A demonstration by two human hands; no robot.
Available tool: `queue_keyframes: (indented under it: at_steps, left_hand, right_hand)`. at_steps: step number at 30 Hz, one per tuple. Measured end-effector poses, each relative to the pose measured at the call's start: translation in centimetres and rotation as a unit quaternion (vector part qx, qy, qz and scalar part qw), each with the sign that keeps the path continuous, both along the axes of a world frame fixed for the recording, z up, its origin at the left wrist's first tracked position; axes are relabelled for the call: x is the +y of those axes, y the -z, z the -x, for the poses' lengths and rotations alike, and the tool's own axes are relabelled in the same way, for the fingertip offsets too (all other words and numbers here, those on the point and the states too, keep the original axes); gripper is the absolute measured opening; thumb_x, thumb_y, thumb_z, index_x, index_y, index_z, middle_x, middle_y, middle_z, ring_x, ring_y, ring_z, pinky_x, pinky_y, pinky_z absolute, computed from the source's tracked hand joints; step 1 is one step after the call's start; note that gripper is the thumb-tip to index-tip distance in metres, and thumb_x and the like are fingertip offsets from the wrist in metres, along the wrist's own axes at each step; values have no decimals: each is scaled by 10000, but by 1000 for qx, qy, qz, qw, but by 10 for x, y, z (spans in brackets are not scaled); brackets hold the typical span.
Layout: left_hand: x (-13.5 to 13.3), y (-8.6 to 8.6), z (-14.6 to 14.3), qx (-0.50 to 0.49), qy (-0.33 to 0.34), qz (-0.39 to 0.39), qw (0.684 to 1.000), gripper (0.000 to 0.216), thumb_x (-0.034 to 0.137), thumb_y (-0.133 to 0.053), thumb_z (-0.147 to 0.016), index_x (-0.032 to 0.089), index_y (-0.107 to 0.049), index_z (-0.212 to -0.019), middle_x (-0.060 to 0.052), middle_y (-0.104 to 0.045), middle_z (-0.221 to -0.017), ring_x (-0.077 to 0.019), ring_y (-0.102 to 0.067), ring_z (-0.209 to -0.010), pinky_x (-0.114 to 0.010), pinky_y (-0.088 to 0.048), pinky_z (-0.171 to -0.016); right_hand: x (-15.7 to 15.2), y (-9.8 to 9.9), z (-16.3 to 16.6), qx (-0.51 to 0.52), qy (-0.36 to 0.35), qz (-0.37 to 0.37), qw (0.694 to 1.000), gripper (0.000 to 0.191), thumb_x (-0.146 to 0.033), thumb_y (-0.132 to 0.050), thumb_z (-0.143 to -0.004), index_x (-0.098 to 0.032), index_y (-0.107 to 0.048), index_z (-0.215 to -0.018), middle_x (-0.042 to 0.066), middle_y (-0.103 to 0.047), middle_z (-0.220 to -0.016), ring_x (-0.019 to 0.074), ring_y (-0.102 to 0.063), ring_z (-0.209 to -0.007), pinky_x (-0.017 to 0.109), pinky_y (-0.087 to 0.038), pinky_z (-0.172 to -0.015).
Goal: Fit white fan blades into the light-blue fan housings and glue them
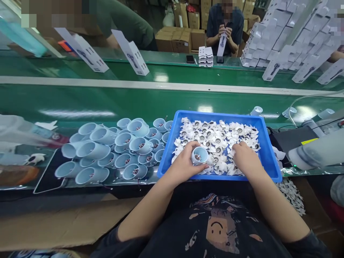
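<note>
My left hand (185, 161) is wrapped round a light blue plastic cup (199, 156), held over the left front part of the blue tray. The cup's open end faces me, and small dark and reddish metal parts show deep inside it. White bladed fan wheels (219, 139), some with a dark round hub, fill the blue tray (272, 154). My right hand (245, 157) reaches into the right side of that pile with its fingers curled together. Its fingertips are among the fan wheels, and what they hold, if anything, is hidden.
Many light blue cups (92, 149) are stacked left of the tray. A green conveyor belt (150, 102) runs behind, carrying a few cups (256, 111). White boxes (133, 59) stand across it, where a person (225, 27) handles one. A grey cylindrical device (317, 150) lies at right.
</note>
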State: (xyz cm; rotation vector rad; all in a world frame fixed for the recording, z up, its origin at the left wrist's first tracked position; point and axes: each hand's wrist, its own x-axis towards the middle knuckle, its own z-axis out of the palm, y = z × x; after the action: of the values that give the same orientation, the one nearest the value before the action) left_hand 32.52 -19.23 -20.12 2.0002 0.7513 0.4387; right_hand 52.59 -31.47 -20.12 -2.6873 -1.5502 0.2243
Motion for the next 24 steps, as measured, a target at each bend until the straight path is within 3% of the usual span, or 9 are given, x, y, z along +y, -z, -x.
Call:
queue_keyframes:
  at_steps: [3,7,11,14,16,21,24]
  left_hand:
    - [0,-1,2,-12,14,-5,1000,477,334,-734,-691,201,-520,-1096,-59,-639,-1096,-239,-625,-992,-396,-505,-888]
    - [-4,-4,1,-54,64,-38,996,485,335,-670,-752,206,-535,-1199,-113,-600,-1289,-293,-547,-1224,-481,-412,-1063]
    - [-15,-7,-7,-33,87,-61,994,549,272,-651,-736,201,-497,-1259,-120,-600,-1291,-286,-573,-1193,-460,-458,-1024]
    - [-23,-9,-17,-31,105,-119,987,519,307,-698,-738,201,-519,-1214,-108,-632,-1245,-283,-593,-1155,-458,-465,-1007]
    - [-29,-11,-24,-48,120,-180,975,435,324,-677,-786,198,-536,-1177,-98,-667,-1177,-275,-615,-1109,-460,-471,-983]
    - [-41,-11,-34,-98,124,-310,937,284,213,-514,-890,152,-523,-1167,-130,-678,-1124,-262,-626,-1077,-444,-490,-949]
    - [-44,-11,-38,-113,109,-318,935,309,223,-530,-885,161,-504,-1187,-129,-677,-1127,-257,-628,-1081,-437,-498,-946]
  right_hand:
    - [-2,5,-16,53,6,-18,998,184,-35,-541,-838,-129,-614,-978,37,-558,-895,153,-529,-744,280,-436,-677]
    - [-8,-2,-29,148,7,-80,986,175,-105,-551,-795,-137,-618,-954,93,-594,-932,186,-561,-751,340,-464,-702]
    - [-20,-21,-21,303,-60,-152,939,304,-346,-439,-895,-151,-550,-1100,77,-615,-866,178,-596,-680,321,-511,-627]
    - [-30,-33,-4,388,-118,-183,896,347,-414,-414,-909,-170,-540,-1121,60,-619,-851,174,-608,-689,314,-532,-621]
    - [-33,-38,8,365,-154,-214,893,277,-361,-481,-914,-192,-583,-1107,69,-616,-915,180,-601,-744,336,-526,-679]
    - [-33,-38,23,172,-219,-266,923,159,-191,-524,-919,-178,-674,-969,79,-526,-886,220,-531,-802,378,-476,-704]
    - [-35,-38,20,187,-216,-290,913,166,-178,-542,-928,-178,-662,-1042,63,-489,-886,202,-522,-787,356,-480,-696]
